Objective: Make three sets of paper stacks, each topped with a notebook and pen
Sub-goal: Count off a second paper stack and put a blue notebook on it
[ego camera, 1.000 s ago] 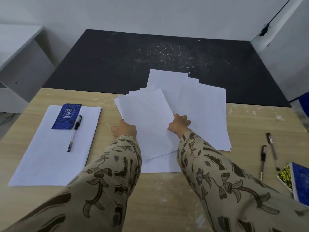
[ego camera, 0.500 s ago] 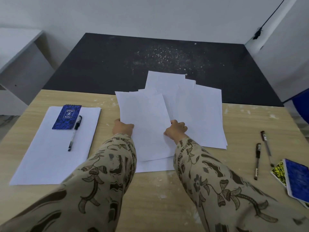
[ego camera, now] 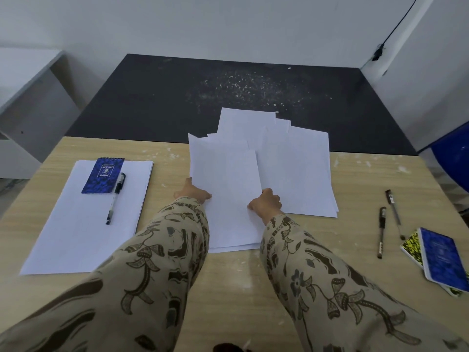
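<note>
A sheaf of white sheets [ego camera: 228,189] lies in the middle of the wooden table [ego camera: 236,280]. My left hand [ego camera: 191,193] grips its left edge and my right hand [ego camera: 266,203] grips its right edge. More loose sheets [ego camera: 297,174] fan out to the right and behind. At the left a squared paper stack [ego camera: 81,224] carries a blue notebook [ego camera: 102,176] and a pen [ego camera: 115,198]. Two pens [ego camera: 387,222] lie at the right, near two more notebooks [ego camera: 441,260], a blue one on top of a yellow-patterned one.
A black mat [ego camera: 177,97] covers the floor beyond the table's far edge. A white shelf unit [ego camera: 22,97] stands at the left, a blue object [ego camera: 454,153] at the right edge. Patterned sleeves cover both forearms.
Both hands have turned the held sheaf from tilted to nearly straight and drawn its sheets together. The view has shifted slightly, so the right-hand items sit further in.
</note>
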